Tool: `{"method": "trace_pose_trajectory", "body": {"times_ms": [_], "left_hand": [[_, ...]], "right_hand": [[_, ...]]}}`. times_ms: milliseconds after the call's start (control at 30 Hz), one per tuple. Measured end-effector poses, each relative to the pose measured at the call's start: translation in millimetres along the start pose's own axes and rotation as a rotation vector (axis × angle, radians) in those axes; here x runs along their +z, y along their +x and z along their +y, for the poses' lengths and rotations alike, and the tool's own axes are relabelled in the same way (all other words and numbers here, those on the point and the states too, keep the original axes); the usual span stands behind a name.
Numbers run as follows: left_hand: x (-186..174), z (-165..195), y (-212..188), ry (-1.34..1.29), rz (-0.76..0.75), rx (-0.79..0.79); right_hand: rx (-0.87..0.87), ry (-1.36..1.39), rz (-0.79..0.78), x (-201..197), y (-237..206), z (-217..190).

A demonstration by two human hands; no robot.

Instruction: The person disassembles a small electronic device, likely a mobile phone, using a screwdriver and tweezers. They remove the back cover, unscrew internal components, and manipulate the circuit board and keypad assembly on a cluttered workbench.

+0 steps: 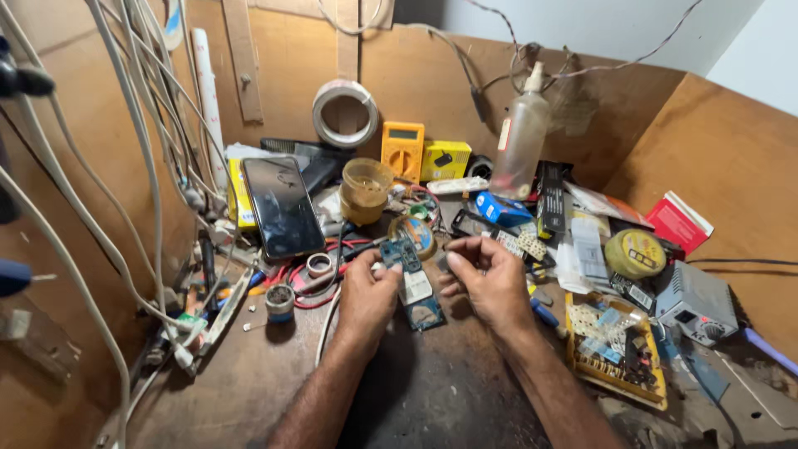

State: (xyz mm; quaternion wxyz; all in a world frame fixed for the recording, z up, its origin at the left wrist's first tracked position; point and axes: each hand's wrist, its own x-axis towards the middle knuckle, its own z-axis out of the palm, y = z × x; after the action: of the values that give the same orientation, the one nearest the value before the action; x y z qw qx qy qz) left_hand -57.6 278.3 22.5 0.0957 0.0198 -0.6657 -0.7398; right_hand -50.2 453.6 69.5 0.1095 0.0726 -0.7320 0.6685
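Note:
My left hand (367, 295) grips a long blue circuit board (413, 283) by its left edge, holding it a little above the dark wooden bench. My right hand (486, 278) hovers just right of the board with fingers curled; a small dark thing seems pinched between thumb and forefinger, too small to make out. A round tin (414, 233) lies right behind the board.
A black phone (283, 206) leans at the back left beside hanging white cables (133, 125). Behind are a yellow multimeter (402, 150), a plastic squeeze bottle (519, 137), a tape roll (345, 112) and a jar (364, 189). A yellow parts tray (615, 345) and grey power unit (697, 301) crowd the right.

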Motion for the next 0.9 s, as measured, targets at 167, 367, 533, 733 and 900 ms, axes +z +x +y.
{"method": "trace_pose_trajectory", "body": {"times_ms": [167,367,533,733,900], "left_hand": [[-1,-1,3,-0.098,-0.028,0.024],[-4,5,-2,-0.016,-0.008,0.043],[-3,9,-5,-0.175,-0.039,0.073],[-3,14,-7,-0.09,0.048,0.006],[-2,15,-8,0.075,0.122,0.022]], "right_hand": [[0.016,-0.056,-0.057,7,6,4],[0.037,0.008,-0.013,13,-3,10],[-0.103,0.022,-0.063,7,-3,6],[-0.047,-0.065,-0.079,6,-2,2],[-0.141,-0.141,-0.108,5,-7,-9]]}}
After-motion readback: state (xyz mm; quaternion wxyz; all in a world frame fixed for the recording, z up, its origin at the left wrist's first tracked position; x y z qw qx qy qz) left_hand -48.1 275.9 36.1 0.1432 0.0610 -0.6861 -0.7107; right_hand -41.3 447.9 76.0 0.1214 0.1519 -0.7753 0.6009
